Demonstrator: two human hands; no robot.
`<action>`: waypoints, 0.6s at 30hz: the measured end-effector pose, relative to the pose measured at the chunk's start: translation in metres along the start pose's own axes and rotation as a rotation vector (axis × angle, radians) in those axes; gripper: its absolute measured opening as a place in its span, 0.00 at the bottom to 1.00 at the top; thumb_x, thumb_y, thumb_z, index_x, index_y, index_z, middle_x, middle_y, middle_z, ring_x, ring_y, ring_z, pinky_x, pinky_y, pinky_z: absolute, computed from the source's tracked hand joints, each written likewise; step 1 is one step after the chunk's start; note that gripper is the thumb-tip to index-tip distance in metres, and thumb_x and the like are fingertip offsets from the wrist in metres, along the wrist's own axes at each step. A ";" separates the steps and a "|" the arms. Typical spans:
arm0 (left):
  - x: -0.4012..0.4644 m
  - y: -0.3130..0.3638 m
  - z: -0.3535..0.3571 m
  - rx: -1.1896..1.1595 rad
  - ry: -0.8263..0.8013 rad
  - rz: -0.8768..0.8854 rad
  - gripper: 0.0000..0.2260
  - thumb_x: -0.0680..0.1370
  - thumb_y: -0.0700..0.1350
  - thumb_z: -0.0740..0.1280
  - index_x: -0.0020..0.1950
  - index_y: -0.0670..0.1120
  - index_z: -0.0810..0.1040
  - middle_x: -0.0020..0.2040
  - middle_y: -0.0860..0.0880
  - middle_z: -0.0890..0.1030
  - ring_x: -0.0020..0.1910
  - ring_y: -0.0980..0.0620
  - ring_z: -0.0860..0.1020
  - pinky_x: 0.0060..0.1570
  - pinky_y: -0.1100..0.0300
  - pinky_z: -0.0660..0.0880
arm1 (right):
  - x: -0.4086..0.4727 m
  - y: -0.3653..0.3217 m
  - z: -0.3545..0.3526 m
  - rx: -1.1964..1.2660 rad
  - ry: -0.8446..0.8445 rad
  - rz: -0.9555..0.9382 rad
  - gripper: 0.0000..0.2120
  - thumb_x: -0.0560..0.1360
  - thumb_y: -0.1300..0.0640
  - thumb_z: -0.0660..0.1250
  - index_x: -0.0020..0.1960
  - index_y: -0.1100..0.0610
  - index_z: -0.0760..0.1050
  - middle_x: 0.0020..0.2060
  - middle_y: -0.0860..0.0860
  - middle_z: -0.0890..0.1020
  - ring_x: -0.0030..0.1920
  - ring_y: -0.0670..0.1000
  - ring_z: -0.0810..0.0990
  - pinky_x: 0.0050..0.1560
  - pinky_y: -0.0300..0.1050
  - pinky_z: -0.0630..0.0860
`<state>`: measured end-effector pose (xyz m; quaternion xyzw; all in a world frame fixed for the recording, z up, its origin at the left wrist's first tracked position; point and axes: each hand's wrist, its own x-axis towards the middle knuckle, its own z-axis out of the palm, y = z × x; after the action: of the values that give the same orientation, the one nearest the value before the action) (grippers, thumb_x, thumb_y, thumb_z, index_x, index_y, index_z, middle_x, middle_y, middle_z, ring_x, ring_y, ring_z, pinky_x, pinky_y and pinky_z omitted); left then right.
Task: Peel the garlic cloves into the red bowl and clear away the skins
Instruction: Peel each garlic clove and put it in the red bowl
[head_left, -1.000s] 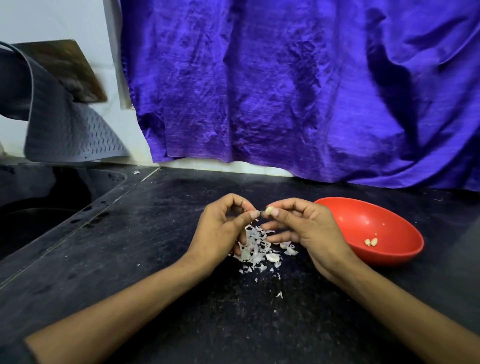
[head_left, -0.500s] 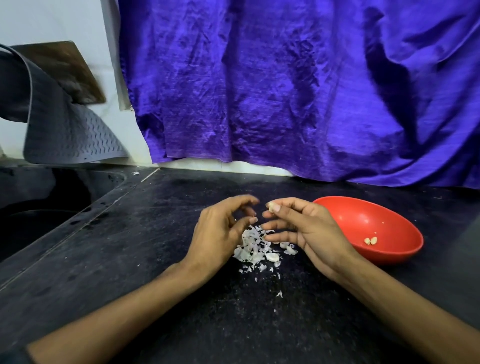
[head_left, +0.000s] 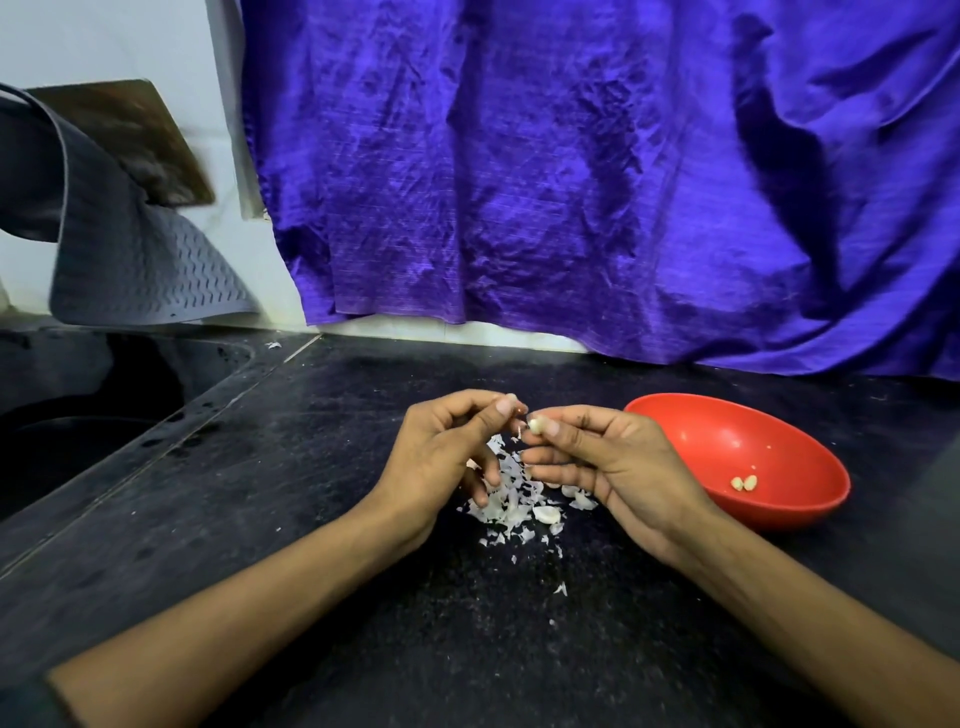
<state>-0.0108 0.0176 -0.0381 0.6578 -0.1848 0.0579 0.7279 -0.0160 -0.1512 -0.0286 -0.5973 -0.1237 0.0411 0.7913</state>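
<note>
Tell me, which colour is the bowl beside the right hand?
Red, best seen in the head view: the bowl stands beside the right hand.

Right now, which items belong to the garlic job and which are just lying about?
In the job: garlic clove pinched by right hand; left hand; red bowl; two peeled cloves; skins.
Lying about: purple cloth; grey mat; sink.

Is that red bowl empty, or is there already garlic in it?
Not empty, but nearly: the red bowl holds two small peeled cloves lying together near its bottom, and the rest of its inside is bare.
</note>
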 end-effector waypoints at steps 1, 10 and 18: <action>0.000 0.000 0.000 -0.014 -0.001 -0.011 0.09 0.76 0.45 0.68 0.50 0.40 0.82 0.41 0.48 0.83 0.24 0.53 0.72 0.20 0.63 0.69 | 0.000 0.000 0.000 0.003 -0.001 0.000 0.09 0.69 0.62 0.69 0.47 0.65 0.81 0.40 0.59 0.84 0.37 0.51 0.84 0.37 0.39 0.80; 0.001 -0.002 0.000 0.005 0.036 -0.024 0.01 0.73 0.39 0.72 0.43 0.42 0.81 0.32 0.50 0.80 0.23 0.54 0.72 0.19 0.63 0.68 | -0.001 0.000 0.000 -0.020 -0.005 0.016 0.14 0.67 0.62 0.71 0.51 0.67 0.80 0.42 0.61 0.84 0.38 0.51 0.84 0.38 0.39 0.81; 0.002 -0.005 0.000 -0.007 0.016 -0.063 0.02 0.74 0.41 0.71 0.43 0.42 0.80 0.35 0.47 0.79 0.24 0.54 0.72 0.19 0.63 0.69 | -0.001 0.001 0.000 -0.030 -0.009 0.022 0.12 0.67 0.63 0.71 0.50 0.66 0.80 0.42 0.61 0.84 0.39 0.51 0.84 0.39 0.40 0.81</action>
<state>-0.0076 0.0166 -0.0425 0.6601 -0.1586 0.0397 0.7332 -0.0171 -0.1508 -0.0296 -0.6101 -0.1215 0.0507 0.7813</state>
